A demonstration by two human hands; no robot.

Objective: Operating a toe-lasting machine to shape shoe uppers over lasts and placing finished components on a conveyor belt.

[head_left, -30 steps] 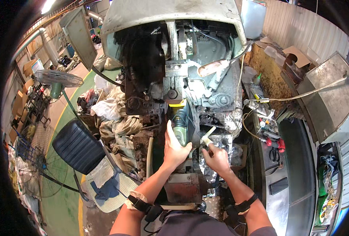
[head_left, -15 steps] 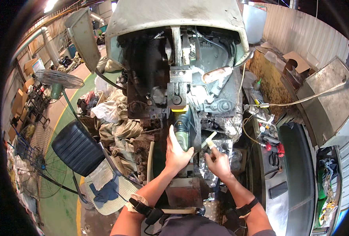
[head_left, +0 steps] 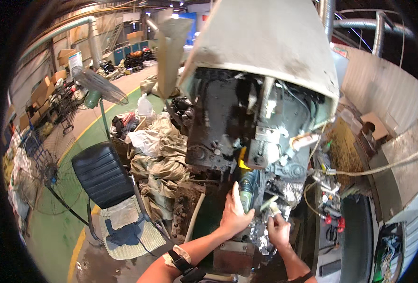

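Note:
In the middle of the machine, a green, dark-banded cylindrical part point(head_left: 247, 191) lies below a yellow collar point(head_left: 243, 159). My left hand point(head_left: 235, 218) is wrapped about its lower end, fingers along the left side and thumb on the right. Just to the right, my right hand point(head_left: 278, 231) is closed on a short cream-coloured piece point(head_left: 273, 207) with an angled, pale head; its exact kind is unclear. Crinkled silvery sheet point(head_left: 264, 238) shows beside that hand. Dark, greasy machine surfaces surround both hands.
A large pale hood point(head_left: 270, 42) overhangs the far side. At left are a black chair point(head_left: 100, 172), cloth sacks point(head_left: 159, 151) and a fan point(head_left: 100, 87). On the right, a ledge holds red-handled tools point(head_left: 334, 221) and a phone-like dark slab point(head_left: 330, 268). A hose point(head_left: 378, 170) crosses there.
My view has swung left and up, so the machine and both hands appear lower and further right. Both hands keep their holds; the cream piece remains beside the green part.

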